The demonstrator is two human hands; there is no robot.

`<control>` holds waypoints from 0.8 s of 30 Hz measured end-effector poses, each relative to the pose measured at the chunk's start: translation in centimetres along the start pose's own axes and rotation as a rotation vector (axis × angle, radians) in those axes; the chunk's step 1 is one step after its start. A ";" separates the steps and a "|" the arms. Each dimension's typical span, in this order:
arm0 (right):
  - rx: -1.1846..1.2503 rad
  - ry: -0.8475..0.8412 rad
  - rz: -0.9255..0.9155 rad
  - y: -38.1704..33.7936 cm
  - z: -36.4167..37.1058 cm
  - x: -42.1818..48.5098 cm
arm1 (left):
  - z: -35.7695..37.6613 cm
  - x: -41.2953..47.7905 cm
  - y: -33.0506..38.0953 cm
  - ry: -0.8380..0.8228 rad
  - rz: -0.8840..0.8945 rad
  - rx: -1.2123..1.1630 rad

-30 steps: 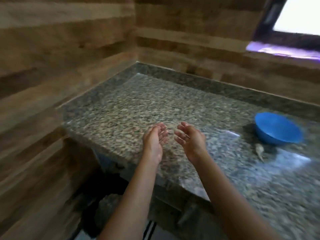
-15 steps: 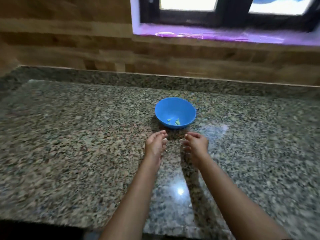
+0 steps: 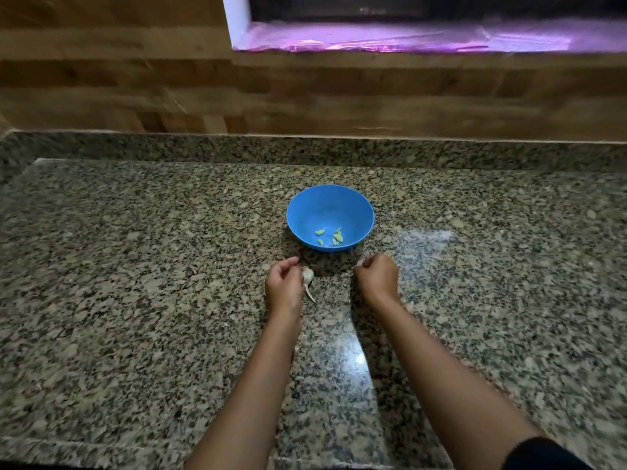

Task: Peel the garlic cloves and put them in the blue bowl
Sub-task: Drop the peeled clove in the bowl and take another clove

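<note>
Lying at blue bowl's [image 3: 359, 203] seven o'clock, likely for short transfers, garlic [image 3: 307, 276] is flanked by curled left hand [image 3: 284, 286] and right hand [image 3: 376, 276], grips unclear.

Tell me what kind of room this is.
Probably a home kitchen: a speckled granite countertop against a wood-look wall under a window sill, and a blue bowl holding peeled garlic cloves.

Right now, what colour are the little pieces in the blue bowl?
Pale yellow-green peeled garlic cloves, seen best in the head view.
</note>
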State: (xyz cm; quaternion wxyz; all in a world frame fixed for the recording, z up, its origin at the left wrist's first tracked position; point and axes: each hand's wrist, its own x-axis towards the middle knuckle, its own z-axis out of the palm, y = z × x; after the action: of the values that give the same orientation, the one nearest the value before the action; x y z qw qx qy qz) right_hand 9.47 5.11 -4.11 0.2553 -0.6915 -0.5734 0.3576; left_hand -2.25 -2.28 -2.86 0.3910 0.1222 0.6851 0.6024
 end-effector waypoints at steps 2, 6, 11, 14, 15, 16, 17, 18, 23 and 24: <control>0.040 0.026 -0.006 -0.2 -0.6 -0.6 | 0.0 0.0 0.0 -0.018 0.003 0.007; 0.299 0.123 -0.089 -2.5 -2.4 -2.5 | -0.4 1.0 -0.6 -0.056 0.030 0.078; 0.374 0.042 -0.172 -7.1 -2.8 -1.0 | -0.4 2.8 -1.2 -0.129 0.150 0.478; 0.370 -0.014 -0.151 -7.6 -2.5 -0.6 | -0.4 3.3 -1.6 -0.172 0.240 0.651; 0.392 -0.028 -0.142 -7.3 -2.4 -0.9 | -0.5 3.2 -1.7 -0.181 0.250 0.666; 0.423 -0.046 -0.134 -6.9 -2.4 -1.5 | -0.7 3.1 -1.6 -0.188 0.253 0.657; 0.458 -0.063 -0.130 -6.5 -2.2 -2.0 | -0.9 2.8 -1.4 -0.200 0.247 0.626; 0.488 -0.072 -0.127 -5.9 -2.1 -2.6 | -1.0 2.5 -1.3 -0.221 0.234 0.564; 0.534 -0.253 -0.075 -3.1 -2.0 -5.4 | -1.7 0.1 -0.1 -0.476 0.055 0.043; 0.526 -0.333 -0.052 -2.7 -2.0 -5.7 | -1.8 -0.2 0.0 -0.520 0.031 -0.010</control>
State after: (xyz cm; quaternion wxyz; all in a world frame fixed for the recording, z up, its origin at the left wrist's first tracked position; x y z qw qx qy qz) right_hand 8.88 0.20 0.36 0.3371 -0.5187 -0.5127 0.5954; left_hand -3.36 -3.67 -2.82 0.5450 0.2815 0.5569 0.5600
